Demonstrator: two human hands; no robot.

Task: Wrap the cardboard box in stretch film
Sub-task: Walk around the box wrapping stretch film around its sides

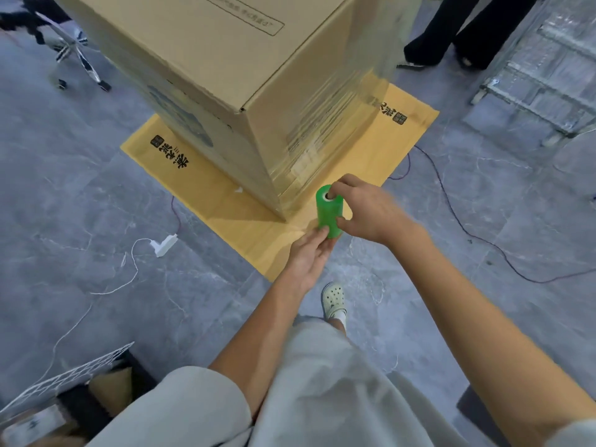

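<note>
Closest to my camera are the person's pale grey shorts (322, 398), with both bare forearms reaching forward from them. A white clog (334, 301) stands on the grey floor (96, 204) just beyond the shorts.

The left hand (308, 256) comes up from below, and its fingers cup the lower end of the roll of stretch film (327, 214). The right hand (364, 211) takes the roll from the right, with one finger hooked into the open core at the top and the thumb pressed against the green side. Both hands hold the roll (I can't see the left thumb).

The roll stands upright just beside the near bottom corner of the cardboard box (225, 75), over a flattened cardboard sheet (258, 233) that the box stands on. Wrinkled clear film (329, 130) clings to the box's right face, thickest low down; the face to the left of the corner looks bare.

A white power strip (166, 245) with a trailing cord lies on the floor to the left. Farther back are a chair base (77, 59) at upper left, another person's dark trousers (451, 33) at upper right and a metal rack (532, 75) at the right edge.
</note>
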